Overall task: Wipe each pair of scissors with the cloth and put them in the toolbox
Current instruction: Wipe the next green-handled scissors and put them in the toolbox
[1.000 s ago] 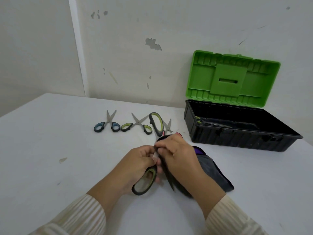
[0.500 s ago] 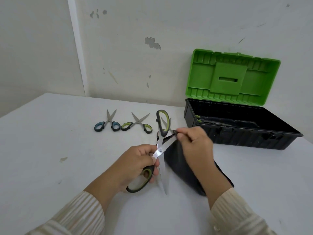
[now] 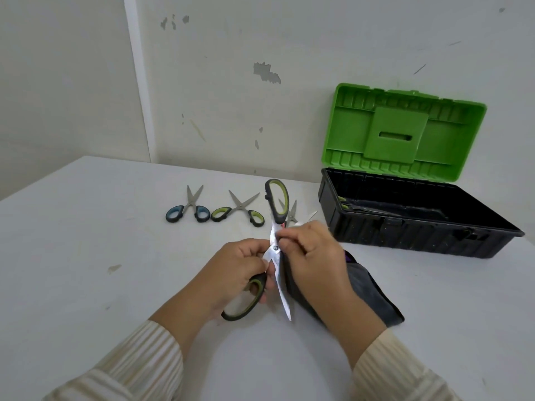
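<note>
Left of the toolbox (image 3: 405, 235) and nearer the camera, the left hand (image 3: 231, 273) gripped the large scissors (image 3: 275, 248), its fingers curled through the lower black-and-green handle loop. These scissors were held above the table (image 3: 86, 256) with the handles spread wide. The other loop stood up at the level of the toolbox's front wall, and one bare blade pointed down toward the person. Between that blade and the toolbox, the right hand (image 3: 314, 261) was closed around the dark cloth (image 3: 367, 293), with its thumb and forefinger pinched against the metal just beside the pivot. The rest of the cloth trailed from under that hand onto the table in front of the toolbox.

The toolbox stood open, its green lid (image 3: 405, 131) raised upright against the wall. One pair of scissors (image 3: 344, 206) lay inside the black base at its left end, green handles showing.

Further left of the toolbox, three pairs lay on the table in a row. The blue-handled scissors (image 3: 188, 211) lay farthest from it and the green-handled scissors (image 3: 238, 212) next. The third small pair (image 3: 293, 211) lay nearest, largely hidden behind the raised handle loop. Both wrists showed pale striped sleeves (image 3: 139, 369).
</note>
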